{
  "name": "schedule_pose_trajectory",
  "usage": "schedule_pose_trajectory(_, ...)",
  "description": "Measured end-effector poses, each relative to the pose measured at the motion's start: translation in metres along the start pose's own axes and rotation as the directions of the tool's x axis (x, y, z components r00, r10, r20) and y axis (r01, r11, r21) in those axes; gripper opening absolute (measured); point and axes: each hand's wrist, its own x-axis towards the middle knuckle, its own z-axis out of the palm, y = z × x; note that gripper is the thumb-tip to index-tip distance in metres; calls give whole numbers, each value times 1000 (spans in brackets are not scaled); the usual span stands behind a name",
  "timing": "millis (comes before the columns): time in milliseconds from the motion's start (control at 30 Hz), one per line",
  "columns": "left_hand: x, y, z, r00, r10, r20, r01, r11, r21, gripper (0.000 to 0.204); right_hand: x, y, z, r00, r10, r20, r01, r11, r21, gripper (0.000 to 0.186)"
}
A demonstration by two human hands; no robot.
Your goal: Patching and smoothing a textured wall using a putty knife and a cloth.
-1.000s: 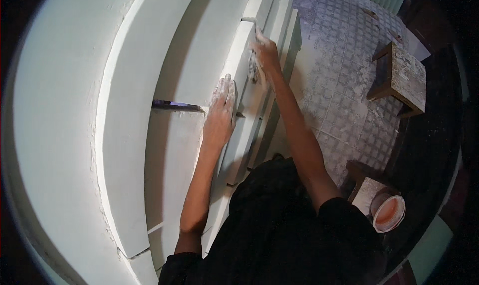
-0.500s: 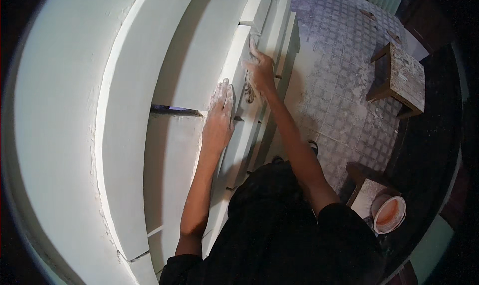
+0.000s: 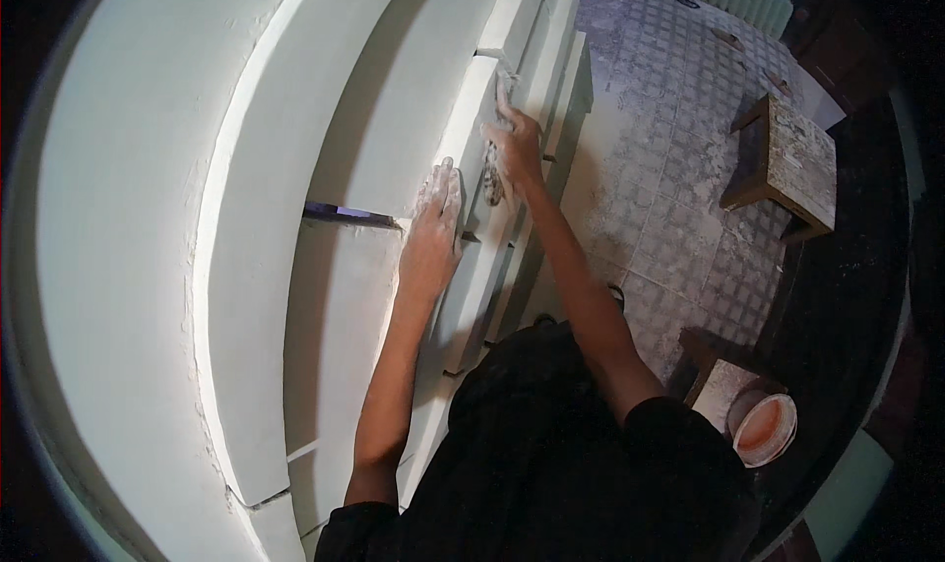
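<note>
My left hand (image 3: 433, 225) lies along the top of a white plaster moulding piece (image 3: 465, 111). Its fingers are stretched out side by side, and white plaster coats the fingertips. At the outer side of the same piece is my right hand (image 3: 516, 149), with a finger reaching up along the face and the thumb apart. No tool shows in it, though part of the palm is hidden. Just below the thumb, a dark, rough fibrous-looking patch (image 3: 491, 180) stands out against the white face. Narrow gaps separate this piece from its neighbours.
To the left runs a curved white band (image 3: 246, 247) with a recess beside it. Right of the stepped moulding is a dusty tiled floor (image 3: 669, 188). A plaster-spattered stool (image 3: 799, 158) stands there; nearer, a whitish bucket (image 3: 764, 432) with an orange inside sits beside a second stool (image 3: 726, 390).
My right hand shifts very slightly down along the face of the moulding piece. My left hand stays in place. The whole view has tilted a little.
</note>
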Motion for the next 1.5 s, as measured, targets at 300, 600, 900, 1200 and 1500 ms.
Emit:
schedule_pose_trajectory(300, -2, -1, -2, 1000, 13, -16, -13, 1000, -17, 87, -9, 31, -8, 957, -289, -15, 274, 921, -278, 75)
schedule_pose_trajectory(600, 2, 2, -5, 1000, -13, 13, 13, 1000, 21, 84, 25, 43, -17, 993, 92, -72, -84, 991, 108, 68)
schedule_pose_trajectory(900, 8, 12, -4, 1000, 22, 13, -22, 1000, 1, 83, 47, 70, -38, 980, -24, -200, 39, 997, 70, 57)
schedule_pose_trajectory(1200, -1, 2, 0, 998, -49, 26, 49, 999, -21, 85, -90, 26, 10, 995, -102, -3, 100, 975, -201, 60)
schedule_pose_trajectory(1500, -1, 1, -1, 997, 60, -40, -56, 994, 89, 68, -97, 30, 24, 999, -38, 18, 41, 985, -166, 54)
